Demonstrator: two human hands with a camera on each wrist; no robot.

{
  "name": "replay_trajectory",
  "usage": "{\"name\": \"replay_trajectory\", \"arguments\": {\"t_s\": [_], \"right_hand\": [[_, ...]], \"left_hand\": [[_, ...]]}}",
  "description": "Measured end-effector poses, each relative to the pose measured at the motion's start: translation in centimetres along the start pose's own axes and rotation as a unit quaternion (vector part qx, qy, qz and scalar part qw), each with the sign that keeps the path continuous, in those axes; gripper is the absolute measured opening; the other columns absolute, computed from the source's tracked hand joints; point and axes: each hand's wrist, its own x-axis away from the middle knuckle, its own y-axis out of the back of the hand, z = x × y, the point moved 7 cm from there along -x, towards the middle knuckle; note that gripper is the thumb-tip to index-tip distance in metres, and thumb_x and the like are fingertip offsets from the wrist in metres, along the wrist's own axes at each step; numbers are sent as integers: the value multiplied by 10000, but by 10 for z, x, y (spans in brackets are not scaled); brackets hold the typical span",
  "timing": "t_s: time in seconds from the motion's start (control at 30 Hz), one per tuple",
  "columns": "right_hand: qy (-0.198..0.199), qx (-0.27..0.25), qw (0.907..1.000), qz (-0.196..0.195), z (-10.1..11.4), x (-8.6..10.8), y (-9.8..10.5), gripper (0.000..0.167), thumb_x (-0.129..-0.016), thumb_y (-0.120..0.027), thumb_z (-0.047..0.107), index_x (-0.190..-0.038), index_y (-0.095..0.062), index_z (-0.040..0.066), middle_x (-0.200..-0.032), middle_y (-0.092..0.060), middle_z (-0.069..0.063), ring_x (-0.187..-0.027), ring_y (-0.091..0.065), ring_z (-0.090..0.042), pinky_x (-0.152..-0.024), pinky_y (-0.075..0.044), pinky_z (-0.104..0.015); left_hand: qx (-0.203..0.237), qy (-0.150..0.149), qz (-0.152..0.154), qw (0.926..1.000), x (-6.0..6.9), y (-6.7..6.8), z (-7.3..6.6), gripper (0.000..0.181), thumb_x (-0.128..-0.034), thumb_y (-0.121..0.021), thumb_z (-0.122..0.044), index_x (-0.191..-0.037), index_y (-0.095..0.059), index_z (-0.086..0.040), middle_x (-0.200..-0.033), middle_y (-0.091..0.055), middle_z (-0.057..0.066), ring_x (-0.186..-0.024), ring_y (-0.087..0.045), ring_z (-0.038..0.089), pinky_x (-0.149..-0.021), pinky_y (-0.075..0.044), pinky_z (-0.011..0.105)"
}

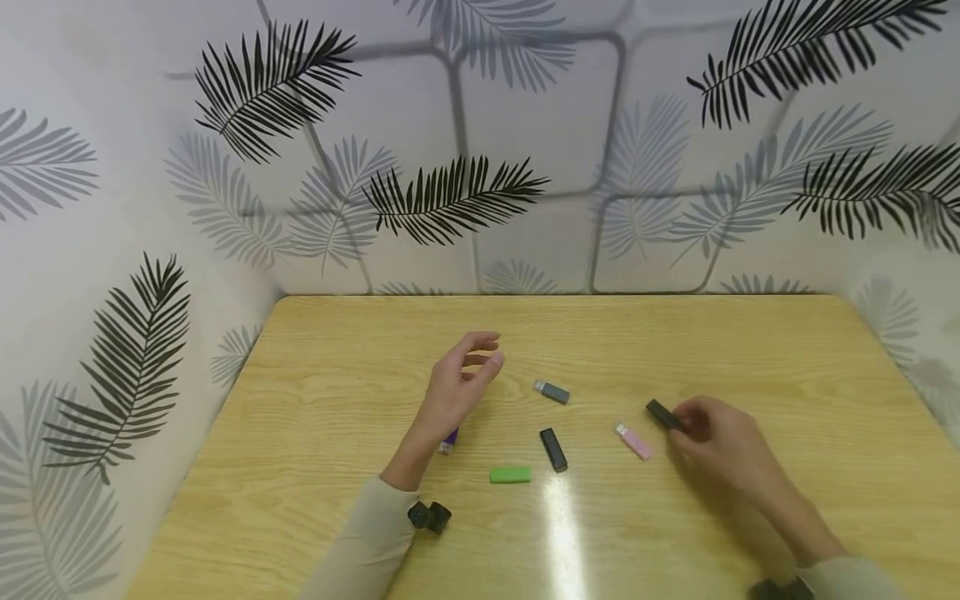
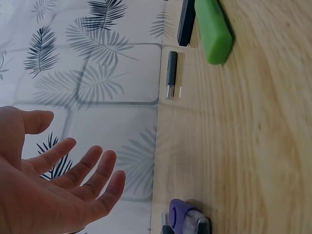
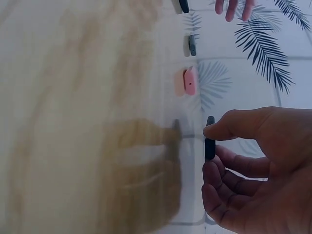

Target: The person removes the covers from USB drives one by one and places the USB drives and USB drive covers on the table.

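Note:
My right hand (image 1: 723,442) pinches a black flash drive (image 1: 663,414) between thumb and fingers, and in the right wrist view that drive (image 3: 210,139) is held above the table over its shadow. Just left of it lies a pink flash drive (image 1: 634,442) with its metal plug bare. My left hand (image 1: 459,382) hovers over the table with nothing in it, its fingers loosely bent and apart. A purple flash drive (image 1: 449,440) is partly hidden beneath the left wrist; the left wrist view shows the purple drive (image 2: 183,214) at the bottom edge.
Between the hands lie a grey flash drive (image 1: 552,392) with a bare plug, a second black stick (image 1: 553,450) and a green stick (image 1: 511,475). The wooden table (image 1: 337,350) meets a leaf-patterned wall covering (image 1: 525,125) at its far edge.

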Motion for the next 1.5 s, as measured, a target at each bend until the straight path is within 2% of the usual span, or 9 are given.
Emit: {"name": "replay_trajectory", "arguments": {"t_s": [0.2,0.37,0.47,0.53,0.7,0.83,1.17,1.5], "right_hand": [[329,-193,9991,-194,16,-9,4,269,-820,-819,24,-1050,-688,-25,-921,-703,-81,-831,-658,-229,-702,-570,-320],[487,-406,9976,-276,28,-13,4,270,-801,-806,-16,-1047,-695,-19,-917,-702,-65,-834,-654,-218,-700,-571,-282],[706,-552,9952,-389,37,-13,3,273,-786,-807,-51,-1034,-699,-13,-911,-705,-51,-827,-656,-213,-700,-573,-284],[871,-601,9934,-445,44,-13,2,280,-786,-813,-56,-1036,-700,-2,-911,-706,-35,-821,-656,-199,-702,-571,-288],[1112,-634,9910,-384,62,-20,-2,276,-819,-817,-17,-1063,-696,25,-955,-704,-26,-851,-659,-193,-738,-576,-366],[1141,-700,9906,-287,75,-28,-3,266,-833,-809,-7,-1068,-698,54,-977,-706,-14,-879,-658,-195,-767,-568,-422],[1616,-680,9837,-400,103,-43,-2,270,-817,-819,-35,-1041,-694,49,-946,-695,-15,-850,-667,-201,-735,-586,-453],[1725,-819,9812,-278,116,-48,1,243,-839,-811,-22,-1039,-713,74,-983,-693,7,-865,-668,-200,-739,-579,-400]], "left_hand": [[-54,-116,125,9998,-5,-9,-3,376,-1009,-684,-182,-1371,-616,-104,-1333,-638,81,-1137,-646,292,-901,-552,478],[172,-80,319,9993,-3,-19,-11,382,-977,-723,-132,-1346,-635,-91,-1290,-643,121,-1155,-619,377,-937,-514,551],[206,-24,489,9986,-1,-25,-11,379,-970,-734,-135,-1337,-647,-98,-1271,-648,129,-1161,-617,371,-953,-500,554],[147,-102,598,9981,0,-28,-8,375,-969,-739,-153,-1332,-654,-114,-1268,-658,114,-1145,-632,333,-944,-515,528],[133,-257,889,9956,-1,-36,-14,364,-974,-731,-144,-1326,-654,-99,-1270,-670,104,-1122,-653,317,-933,-536,494],[155,-328,1091,9934,-3,-44,-20,357,-977,-725,-127,-1324,-652,-83,-1255,-673,137,-1100,-667,290,-931,-544,464],[-3,-594,1126,9919,-7,-56,-33,341,-965,-732,-90,-1300,-668,-74,-1251,-681,106,-1071,-688,249,-922,-558,415],[154,-676,1141,9911,-9,-58,-40,295,-965,-733,-100,-1258,-705,-86,-1141,-730,51,-994,-707,187,-890,-575,374]]}}
